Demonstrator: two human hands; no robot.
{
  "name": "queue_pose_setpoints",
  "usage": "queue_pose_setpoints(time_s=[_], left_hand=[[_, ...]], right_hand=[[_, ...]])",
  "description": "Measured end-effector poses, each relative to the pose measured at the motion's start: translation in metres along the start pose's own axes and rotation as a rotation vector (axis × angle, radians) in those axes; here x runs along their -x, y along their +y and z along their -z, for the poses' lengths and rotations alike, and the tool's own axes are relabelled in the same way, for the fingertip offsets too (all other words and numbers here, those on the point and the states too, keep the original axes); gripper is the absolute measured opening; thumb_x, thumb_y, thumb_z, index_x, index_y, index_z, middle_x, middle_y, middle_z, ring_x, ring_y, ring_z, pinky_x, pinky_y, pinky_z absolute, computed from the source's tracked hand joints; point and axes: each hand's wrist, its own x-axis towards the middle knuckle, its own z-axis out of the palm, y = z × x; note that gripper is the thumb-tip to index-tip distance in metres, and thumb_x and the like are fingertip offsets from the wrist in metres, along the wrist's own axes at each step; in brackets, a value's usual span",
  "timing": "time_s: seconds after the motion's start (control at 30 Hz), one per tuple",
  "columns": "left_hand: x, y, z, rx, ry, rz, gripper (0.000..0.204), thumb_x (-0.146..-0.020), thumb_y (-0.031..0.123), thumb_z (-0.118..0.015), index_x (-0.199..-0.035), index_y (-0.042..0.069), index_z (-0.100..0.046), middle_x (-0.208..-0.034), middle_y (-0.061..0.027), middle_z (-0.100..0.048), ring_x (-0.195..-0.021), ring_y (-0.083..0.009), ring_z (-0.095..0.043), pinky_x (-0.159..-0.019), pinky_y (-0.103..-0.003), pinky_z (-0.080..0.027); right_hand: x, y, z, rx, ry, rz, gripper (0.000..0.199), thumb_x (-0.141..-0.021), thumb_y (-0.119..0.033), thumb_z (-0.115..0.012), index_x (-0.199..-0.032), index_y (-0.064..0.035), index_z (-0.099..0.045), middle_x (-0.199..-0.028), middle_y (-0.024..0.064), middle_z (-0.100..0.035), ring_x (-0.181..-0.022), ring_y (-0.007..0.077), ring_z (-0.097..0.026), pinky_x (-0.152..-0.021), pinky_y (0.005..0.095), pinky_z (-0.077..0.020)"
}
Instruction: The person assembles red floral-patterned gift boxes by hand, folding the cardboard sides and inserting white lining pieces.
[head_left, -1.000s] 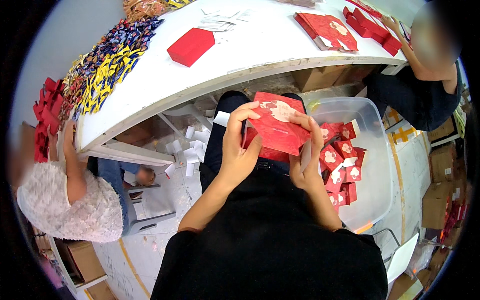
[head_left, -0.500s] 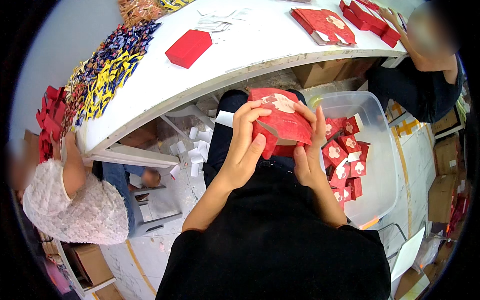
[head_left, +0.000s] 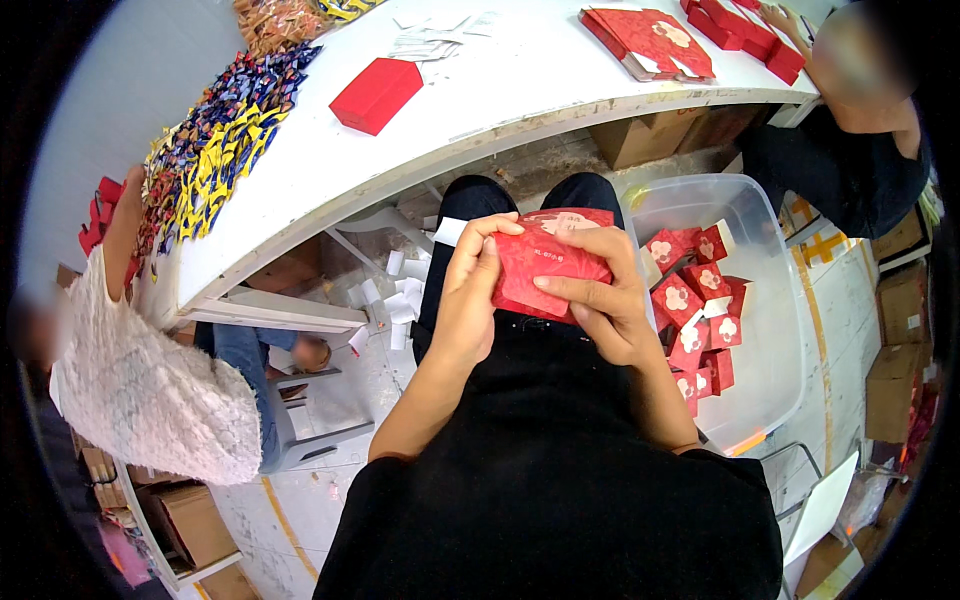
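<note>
Head view: at the centre of the frame both hands grip a flat red cardboard box blank over the person's lap. The left hand clasps its left edge, thumb on the top corner; the right hand closes on its right side, fingers laid across the red face. The hands sit close together, joined only through the blank. Right of centre, a clear plastic tub on the floor holds a pile of folded red boxes with pale flower marks. Across the top runs a white table bearing a closed red box left of centre, a heap of wrapped sweets in the upper left, and a stack of flat red blanks in the upper right. A person in a white top sits at the lower left; another person in black sits at the upper right.
</note>
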Motion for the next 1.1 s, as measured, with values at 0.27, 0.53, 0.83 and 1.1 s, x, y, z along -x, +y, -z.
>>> queue_pose_setpoints(time_s=[0.27,0.53,0.83,1.1], left_hand=[[-0.001,-0.004,0.000,-0.216,-0.021,-0.111,0.035,-0.070,-0.003,-0.065,-0.101,0.005,-0.052,-0.116,-0.0078,-0.046,-0.110,-0.0181,-0.045,-0.096,-0.030,-0.033],[-0.006,-0.021,0.008,-0.505,0.100,-0.273,0.026,-0.068,-0.005,-0.064,-0.092,0.003,-0.057,-0.109,-0.0104,-0.053,-0.108,-0.0203,-0.049,-0.095,-0.031,-0.035],[-0.006,-0.016,0.011,-0.365,0.057,-0.180,0.025,-0.070,-0.006,-0.061,-0.094,0.002,-0.059,-0.109,-0.0106,-0.054,-0.107,-0.0195,-0.050,-0.094,-0.030,-0.035],[-0.007,-0.016,0.014,-0.370,0.054,-0.187,0.025,-0.071,-0.008,-0.059,-0.094,0.002,-0.059,-0.110,-0.0102,-0.053,-0.107,-0.0185,-0.050,-0.094,-0.029,-0.036]], right_hand=[[0.009,0.012,-0.016,-0.124,0.213,-0.130,0.031,-0.063,-0.003,-0.070,-0.092,-0.0043,-0.059,-0.110,0.0142,-0.057,-0.105,0.0313,-0.052,-0.092,0.0404,-0.0379],[0.009,0.017,-0.029,-0.034,0.287,-0.217,0.028,-0.067,0.004,-0.066,-0.093,-0.0007,-0.057,-0.104,0.0138,-0.060,-0.102,0.0286,-0.056,-0.089,0.0365,-0.0425],[0.019,0.033,-0.018,-0.466,0.231,-0.353,0.023,-0.069,0.003,-0.065,-0.090,-0.0038,-0.059,-0.114,0.0135,-0.057,-0.123,0.0308,-0.038,-0.104,0.0438,-0.0230],[0.018,0.031,-0.025,-0.401,0.225,-0.335,0.020,-0.072,0.004,-0.063,-0.089,-0.0031,-0.058,-0.107,0.0120,-0.059,-0.116,0.0284,-0.046,-0.101,0.0424,-0.0294]])
